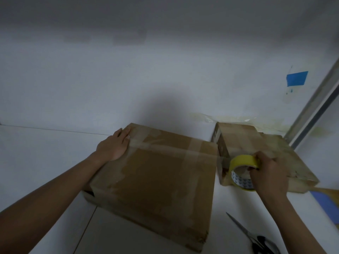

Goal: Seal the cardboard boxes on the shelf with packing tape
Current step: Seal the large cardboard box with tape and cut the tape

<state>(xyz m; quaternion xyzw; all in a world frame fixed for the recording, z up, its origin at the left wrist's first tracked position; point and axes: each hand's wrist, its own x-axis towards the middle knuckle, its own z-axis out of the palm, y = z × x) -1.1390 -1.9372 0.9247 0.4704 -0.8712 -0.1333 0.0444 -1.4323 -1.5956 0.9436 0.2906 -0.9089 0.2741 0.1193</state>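
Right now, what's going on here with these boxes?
A person is taping the larger cardboard box. The left hand presses a strip of tape down at the box's left edge, while the right hand grips the yellow tape roll, stretching the strip across the top. A second box sits to the right; scissors lie nearby.

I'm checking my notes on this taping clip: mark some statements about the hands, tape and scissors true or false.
1. The left hand presses flat on the large box. True.
2. The right hand holds nothing. False: it grips the yellow tape roll.
3. A tape strip runs across the box top from the left hand to the roll. True.
4. The scissors lie on top of the large box. False: they lie on the white surface beside it.
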